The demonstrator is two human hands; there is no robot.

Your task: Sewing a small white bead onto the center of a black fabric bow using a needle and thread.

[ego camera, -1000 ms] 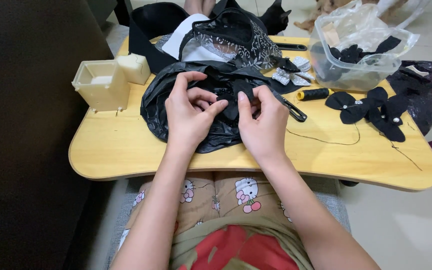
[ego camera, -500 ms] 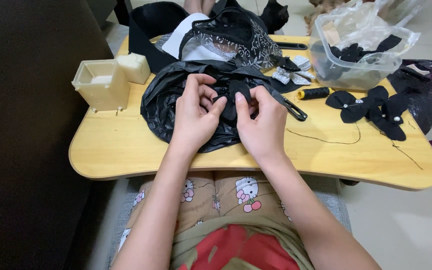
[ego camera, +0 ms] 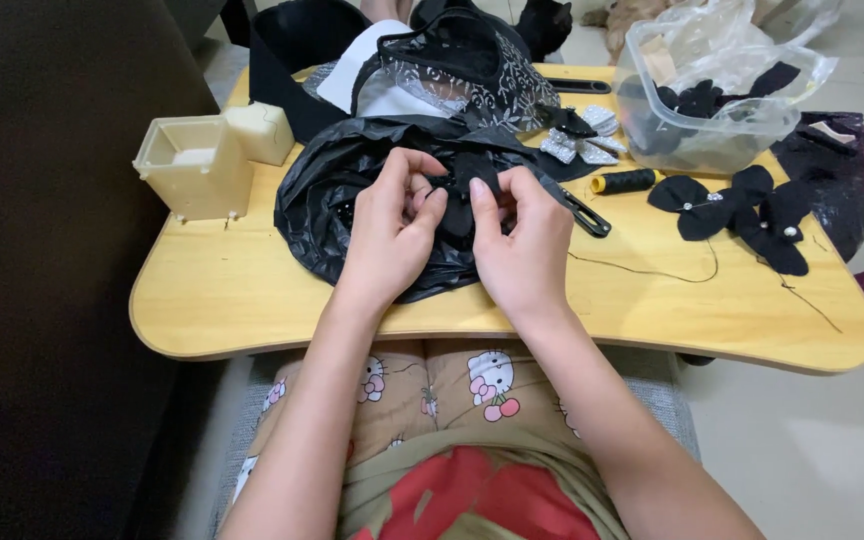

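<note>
**Both hands pinching a small black fabric piece over a lap table**

Centrally, the left hand (ego camera: pixel 392 225) and the right hand (ego camera: pixel 522 245) are meeting over a crumpled black plastic bag (ego camera: pixel 327 200) that is lying on the light wooden lap table (ego camera: pixel 252 300). Both hands are closing their fingertips on a small black fabric piece (ego camera: pixel 464 190), holding it just above the bag; the grip is narrow and pinching. By appearance, the step in hand is folding or shaping this piece, and the next move is calling for steady finger pressure so the folds are not slipping apart. Finished black fabric bows with pearl centres (ego camera: pixel 742 205) are lying to the right, near a spool of black thread (ego camera: pixel 624 181) and a clear plastic container (ego camera: pixel 712 95). A cream plastic box (ego camera: pixel 192 165) is standing at the left.
</note>
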